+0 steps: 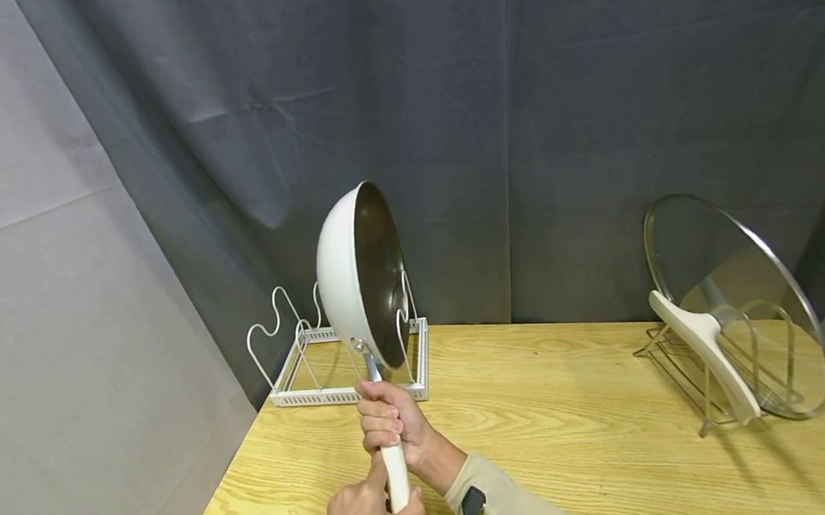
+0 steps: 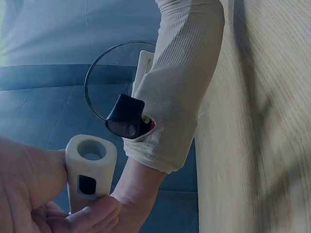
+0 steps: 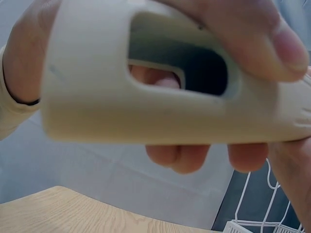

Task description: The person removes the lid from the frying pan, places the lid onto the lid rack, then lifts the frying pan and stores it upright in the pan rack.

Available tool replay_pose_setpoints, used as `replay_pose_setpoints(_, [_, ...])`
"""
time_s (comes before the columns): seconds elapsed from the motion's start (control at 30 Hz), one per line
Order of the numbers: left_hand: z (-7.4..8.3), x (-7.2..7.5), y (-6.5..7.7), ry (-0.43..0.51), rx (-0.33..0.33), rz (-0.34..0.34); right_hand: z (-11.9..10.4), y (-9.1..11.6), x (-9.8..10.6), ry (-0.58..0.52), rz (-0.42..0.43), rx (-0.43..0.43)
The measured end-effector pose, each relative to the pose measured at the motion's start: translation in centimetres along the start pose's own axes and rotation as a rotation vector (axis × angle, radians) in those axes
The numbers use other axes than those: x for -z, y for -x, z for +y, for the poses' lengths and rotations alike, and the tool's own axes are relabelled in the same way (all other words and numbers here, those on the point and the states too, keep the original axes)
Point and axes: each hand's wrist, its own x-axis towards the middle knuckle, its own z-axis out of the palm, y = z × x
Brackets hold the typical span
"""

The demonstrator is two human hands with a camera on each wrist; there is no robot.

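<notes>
A white wok-shaped pan (image 1: 337,267) with a dark inside is held tilted up on edge over the white wire rack (image 1: 350,393), its open side facing right. One rack wire crosses in front of the pan's dark inside. My right hand (image 1: 404,422) grips the pale handle (image 1: 397,482) just below its metal neck. Lower down, my left hand (image 1: 365,510) holds the handle's end. That end has a round opening and a slot, seen in the left wrist view. In the right wrist view, the slotted handle end (image 3: 92,107) fills the foreground, with fingers around it.
At the right of the wooden table (image 1: 538,408), a glass lid (image 1: 813,341) with a pale handle (image 1: 706,341) leans in a wire stand (image 1: 705,431). A dark curtain (image 1: 576,134) hangs behind, and a grey cloth wall (image 1: 65,329) borders the left.
</notes>
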Motion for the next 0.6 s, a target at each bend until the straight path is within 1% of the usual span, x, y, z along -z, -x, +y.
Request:
replay_pose_setpoints(0.1, [-0.1, -0.4, 0.2, -0.012, -0.015, 0.041, 0.1, 0.1, 0.2, 0.009, -0.002, -0.003])
replay_pose_setpoints(0.2, [-0.2, -0.7, 0.4, -0.02, -0.017, 0.063, 0.2, 0.1, 0.3, 0.012, -0.004, -0.005])
replay_pose_setpoints(0.47, [-0.2, -1.4, 0.7, -0.043, -0.03, 0.096, 0.2, 0.4, 0.5, 0.021, 0.006, -0.002])
replay_pose_setpoints(0.6, [-0.2, -1.6, 0.8, -0.04, -0.025, 0.1, 0.2, 0.5, 0.6, 0.017, 0.0, -0.002])
